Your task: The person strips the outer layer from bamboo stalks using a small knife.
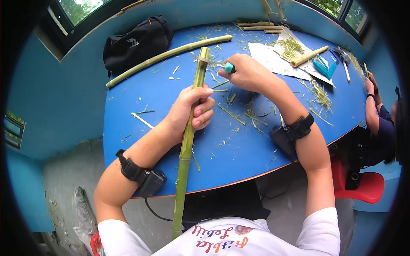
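lengthwise outward, bamboo pole (184, 158), far end (204, 53) slightly rightward, left fingers (203, 112) clamped around it, right fingers (240, 60) around knife (230, 68)

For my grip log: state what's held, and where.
Left fingers: long green bamboo stalk, around its upper part. Right fingers: metal knife, by its teal handle.

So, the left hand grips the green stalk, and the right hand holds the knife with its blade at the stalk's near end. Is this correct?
Not quite: in the head view, the knife has its blade at the far end of the green stalk, beyond the left hand. The left hand does grip it, and the right hand holds the knife.
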A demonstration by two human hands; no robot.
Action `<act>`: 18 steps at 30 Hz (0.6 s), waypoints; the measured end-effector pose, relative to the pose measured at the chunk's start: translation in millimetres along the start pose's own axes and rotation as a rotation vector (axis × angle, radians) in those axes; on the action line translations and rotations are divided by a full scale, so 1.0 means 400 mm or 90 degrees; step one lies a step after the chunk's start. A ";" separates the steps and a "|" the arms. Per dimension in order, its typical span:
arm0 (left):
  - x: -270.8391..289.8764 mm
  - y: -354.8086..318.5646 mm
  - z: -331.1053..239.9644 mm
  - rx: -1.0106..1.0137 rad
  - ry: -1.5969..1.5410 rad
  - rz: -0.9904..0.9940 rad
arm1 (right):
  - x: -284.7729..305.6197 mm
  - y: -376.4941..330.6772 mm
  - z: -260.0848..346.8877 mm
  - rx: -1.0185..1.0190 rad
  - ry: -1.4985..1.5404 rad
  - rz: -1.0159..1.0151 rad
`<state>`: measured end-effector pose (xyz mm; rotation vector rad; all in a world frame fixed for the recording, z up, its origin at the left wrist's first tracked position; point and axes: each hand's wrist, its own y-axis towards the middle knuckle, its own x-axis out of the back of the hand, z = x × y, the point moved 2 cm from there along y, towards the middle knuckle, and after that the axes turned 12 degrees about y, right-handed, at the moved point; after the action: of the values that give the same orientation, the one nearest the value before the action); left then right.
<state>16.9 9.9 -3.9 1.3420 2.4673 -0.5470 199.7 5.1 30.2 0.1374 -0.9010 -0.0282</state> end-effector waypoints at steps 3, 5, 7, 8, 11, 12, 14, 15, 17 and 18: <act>-0.013 -0.004 0.050 0.010 -0.024 -0.018 | -0.025 -0.019 -0.019 -0.041 -0.030 0.056; -0.019 0.002 0.026 -0.006 0.008 -0.050 | 0.000 -0.001 -0.006 -0.071 -0.107 -0.050; -0.050 -0.003 -0.030 -0.003 0.081 0.002 | 0.038 0.031 -0.069 -0.035 -0.150 -0.209; -0.068 0.001 -0.035 0.013 0.130 0.049 | 0.057 0.023 -0.100 -0.061 -0.221 -0.196; -0.046 0.003 -0.015 -0.002 0.176 0.032 | 0.080 0.063 -0.105 -0.110 -0.088 -0.066; -0.037 0.011 -0.024 -0.006 0.142 0.036 | 0.139 0.069 -0.073 -0.054 -0.114 -0.182; -0.044 0.029 -0.037 -0.003 0.072 0.083 | 0.208 0.051 -0.039 -0.033 -0.166 -0.284; -0.029 0.027 -0.034 -0.045 0.102 0.061 | 0.191 0.045 -0.021 -0.011 -0.149 -0.252; -0.023 0.016 -0.038 -0.072 0.104 0.079 | 0.163 0.029 0.032 -0.005 -0.164 -0.227; -0.023 0.017 -0.035 -0.070 0.102 0.079 | 0.162 0.031 0.032 -0.007 -0.164 -0.224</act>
<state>26.8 13.0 11.1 1.5352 2.4746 -0.2819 229.7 10.7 90.2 0.2860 -1.1235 -0.3857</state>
